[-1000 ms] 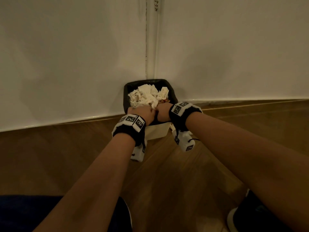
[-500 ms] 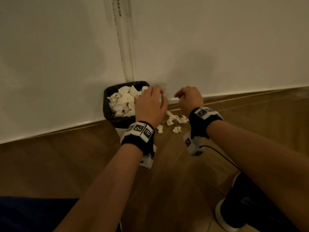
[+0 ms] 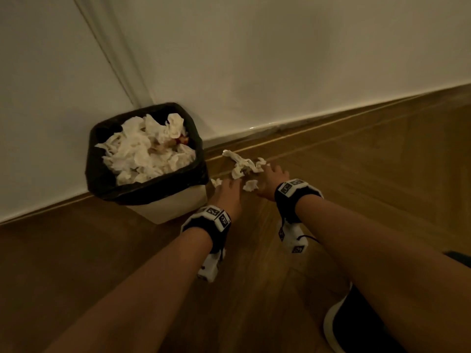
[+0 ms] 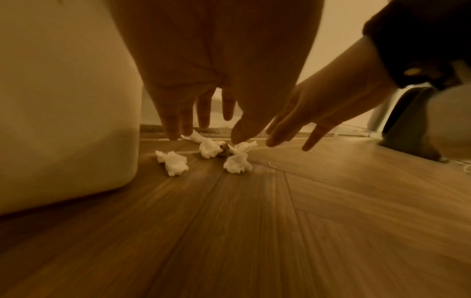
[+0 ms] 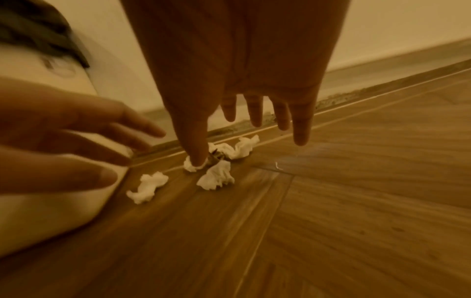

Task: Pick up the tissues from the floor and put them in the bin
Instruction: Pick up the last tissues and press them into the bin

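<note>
A white bin [image 3: 175, 207] with a black liner stands against the wall, heaped with crumpled tissues [image 3: 142, 154]. Several small white tissues [image 3: 242, 165] lie on the wooden floor just right of it; the wrist views show them as separate wads [image 4: 174, 164] [image 5: 216, 178]. My left hand [image 3: 228, 184] hovers low over the wads nearest the bin wall [image 4: 63, 110], fingers straight and spread [image 4: 206, 137]. My right hand [image 3: 271, 178] reaches down beside it, also spread [image 5: 247, 149]. Its thumb tip touches one wad [image 5: 191, 166]. Neither hand holds anything.
A white wall with a low skirting [image 3: 280, 123] runs right behind the tissues. The wooden floor [image 3: 382, 161] stretches to the right and towards me. My dark shoe with a white sole [image 3: 339, 324] is at the lower right.
Both hands have left the top of the bin, moved right and down to the floor, and opened their fingers over the loose tissues. The view has swung right.
</note>
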The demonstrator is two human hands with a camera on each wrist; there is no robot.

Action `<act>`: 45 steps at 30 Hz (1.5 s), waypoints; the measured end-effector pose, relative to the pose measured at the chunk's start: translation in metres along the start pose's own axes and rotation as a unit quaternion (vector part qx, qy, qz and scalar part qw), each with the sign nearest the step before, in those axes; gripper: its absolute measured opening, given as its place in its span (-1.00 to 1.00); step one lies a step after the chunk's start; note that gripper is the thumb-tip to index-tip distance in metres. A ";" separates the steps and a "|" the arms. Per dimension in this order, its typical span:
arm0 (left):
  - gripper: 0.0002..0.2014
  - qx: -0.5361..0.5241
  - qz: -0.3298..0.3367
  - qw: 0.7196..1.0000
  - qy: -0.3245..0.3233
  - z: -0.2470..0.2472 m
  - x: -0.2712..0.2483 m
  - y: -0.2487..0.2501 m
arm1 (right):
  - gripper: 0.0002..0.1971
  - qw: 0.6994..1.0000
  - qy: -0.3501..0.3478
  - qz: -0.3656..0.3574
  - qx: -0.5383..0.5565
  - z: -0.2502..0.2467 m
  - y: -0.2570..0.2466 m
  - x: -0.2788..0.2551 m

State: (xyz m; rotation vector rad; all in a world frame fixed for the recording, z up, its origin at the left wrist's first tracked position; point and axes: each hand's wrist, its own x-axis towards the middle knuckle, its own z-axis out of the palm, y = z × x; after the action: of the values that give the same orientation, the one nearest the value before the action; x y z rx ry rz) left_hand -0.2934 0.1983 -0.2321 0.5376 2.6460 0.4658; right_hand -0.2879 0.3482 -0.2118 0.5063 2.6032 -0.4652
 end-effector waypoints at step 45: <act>-0.84 -0.324 -0.026 0.931 0.168 0.034 0.008 -0.038 | -0.33 0.982 0.079 -0.084 -0.151 0.063 -0.019 0.086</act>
State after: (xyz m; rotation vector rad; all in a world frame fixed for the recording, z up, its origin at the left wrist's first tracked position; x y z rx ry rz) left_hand -0.2960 0.1767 -0.2787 0.1826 2.5692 1.4495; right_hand -0.3450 0.3302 -0.3022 0.2305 2.8150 -0.0784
